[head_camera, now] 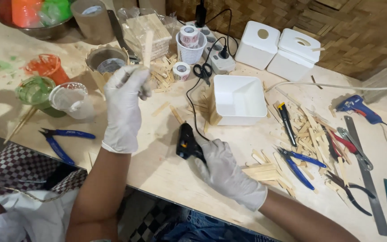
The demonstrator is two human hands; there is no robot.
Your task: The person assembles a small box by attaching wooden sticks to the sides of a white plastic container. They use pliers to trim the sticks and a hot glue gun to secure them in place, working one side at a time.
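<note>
left hand (124, 105), white glove, raised above the table (166, 166); fingers pinched on a wooden stick (148, 45), held upright, its top end in front of the stick stack (151, 29). right hand (222, 168), also gloved, low near the table's front edge, fingers clenched around the handle of a black glue gun (188, 142); nozzle points away from the person, toward the white box (238, 99), which sits open, one side lined with sticks. gun's black cord runs up to the power strip (216, 49).

just right of the right hand: loose stick offcuts (265, 172) and blue pliers (298, 163). left of the left hand: another pair of blue pliers (61, 139), a clear cup (70, 98), a green cup (35, 92). scissors (204, 71) lie behind the box, a blue glue gun (359, 109) far right.
</note>
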